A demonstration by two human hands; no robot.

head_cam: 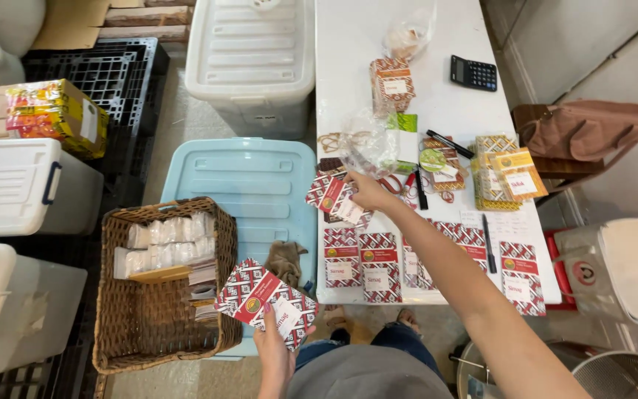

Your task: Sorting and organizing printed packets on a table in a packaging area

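1 calculator (473, 72), 1 wicker basket (109, 295), 2 black pens (450, 143), perhaps 7 red patterned packets (342, 256).

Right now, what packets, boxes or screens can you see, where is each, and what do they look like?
Patterned packet: left hand, red-white, flat.
Second packet: right hand, same pattern.
Packet row: white table front edge.
Yellow packets: table's right, stacked.
Calculator: black, far right.
Yellow box: floor, left.

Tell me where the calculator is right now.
In the head view, the black calculator lies at the far right of the white table, beyond the black marker, away from both hands.
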